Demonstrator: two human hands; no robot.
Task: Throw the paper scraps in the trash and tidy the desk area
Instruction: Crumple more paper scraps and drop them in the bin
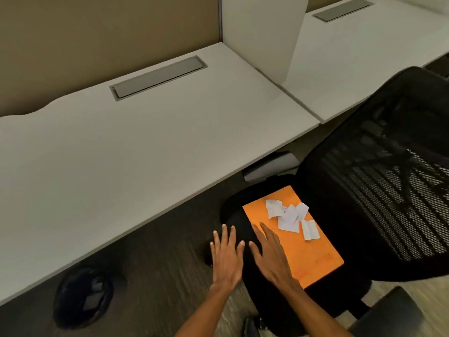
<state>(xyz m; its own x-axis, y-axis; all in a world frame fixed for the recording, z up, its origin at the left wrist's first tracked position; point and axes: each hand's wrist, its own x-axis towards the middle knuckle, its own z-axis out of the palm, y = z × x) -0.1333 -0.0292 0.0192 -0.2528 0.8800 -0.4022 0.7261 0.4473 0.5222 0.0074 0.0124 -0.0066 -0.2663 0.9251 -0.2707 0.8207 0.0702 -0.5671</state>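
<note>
Several white paper scraps point(290, 216) lie in a loose pile on an orange folder point(308, 251), which rests flat on the seat of a black mesh office chair point(379, 190). My left hand point(227, 255) hovers open, fingers spread, over the chair seat's left edge and the floor. My right hand point(269, 255) is open too, its fingers over the near left part of the folder, a little short of the scraps. Neither hand holds anything. A dark round trash bin point(82, 297) with some paper inside stands on the floor under the desk, to the lower left.
A long white desk point(121, 152) runs across the left with a grey cable hatch point(158, 77). A white divider panel point(264, 35) separates it from a second desk point(364, 49) at the right. The floor is dark carpet point(155, 251).
</note>
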